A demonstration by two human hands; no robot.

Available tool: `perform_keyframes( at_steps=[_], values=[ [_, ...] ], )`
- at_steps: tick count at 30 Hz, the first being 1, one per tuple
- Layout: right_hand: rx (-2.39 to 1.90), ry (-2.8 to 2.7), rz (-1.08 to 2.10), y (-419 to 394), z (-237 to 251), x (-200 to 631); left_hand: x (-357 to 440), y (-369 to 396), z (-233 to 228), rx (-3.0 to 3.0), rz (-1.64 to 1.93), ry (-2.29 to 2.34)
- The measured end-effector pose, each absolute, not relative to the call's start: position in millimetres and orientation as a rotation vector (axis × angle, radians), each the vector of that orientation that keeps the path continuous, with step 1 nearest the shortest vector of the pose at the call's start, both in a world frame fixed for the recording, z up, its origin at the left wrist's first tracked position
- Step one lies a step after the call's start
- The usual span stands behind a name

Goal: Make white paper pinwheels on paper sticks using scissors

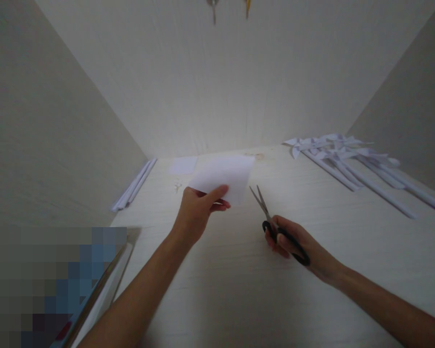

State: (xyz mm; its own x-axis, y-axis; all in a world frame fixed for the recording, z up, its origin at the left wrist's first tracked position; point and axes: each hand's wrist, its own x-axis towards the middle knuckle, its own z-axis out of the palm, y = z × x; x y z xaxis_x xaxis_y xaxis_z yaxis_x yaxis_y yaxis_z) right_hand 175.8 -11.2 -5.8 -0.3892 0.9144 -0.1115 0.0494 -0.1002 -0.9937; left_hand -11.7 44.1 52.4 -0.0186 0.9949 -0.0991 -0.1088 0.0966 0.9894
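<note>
My left hand (205,205) pinches the lower edge of a white sheet of paper (224,171), thumb on top and fingers underneath, holding it above the table. In my right hand (293,244) is a pair of scissors (264,205) with black handles. Their blades are parted a little and point up and left toward the sheet, without touching it. Behind the held sheet, another white paper square (183,165) lies flat on the table.
Several white paper pinwheels (333,150) on rolled paper sticks (377,191) lie at the right. More white paper rolls (136,186) rest at the left edge. Small light bits (177,186) lie on the pale table (239,290). Walls enclose its back and sides.
</note>
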Motion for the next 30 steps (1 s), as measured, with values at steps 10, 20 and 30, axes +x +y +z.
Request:
perform_keyframes(
  at_steps=[10, 20, 30],
  values=[
    [-1.161, -1.542, 1.511, -16, -8, 167, 1, 33, 44, 1.029, 1.310, 1.205],
    [-1.164, -1.506, 1.528, -16, -8, 167, 7, 29, 38, 0.980, 1.284, 1.146],
    [-1.195, -1.533, 1.469, -16, -8, 167, 9, 27, 37, 0.954, 1.293, 1.126]
  ],
)
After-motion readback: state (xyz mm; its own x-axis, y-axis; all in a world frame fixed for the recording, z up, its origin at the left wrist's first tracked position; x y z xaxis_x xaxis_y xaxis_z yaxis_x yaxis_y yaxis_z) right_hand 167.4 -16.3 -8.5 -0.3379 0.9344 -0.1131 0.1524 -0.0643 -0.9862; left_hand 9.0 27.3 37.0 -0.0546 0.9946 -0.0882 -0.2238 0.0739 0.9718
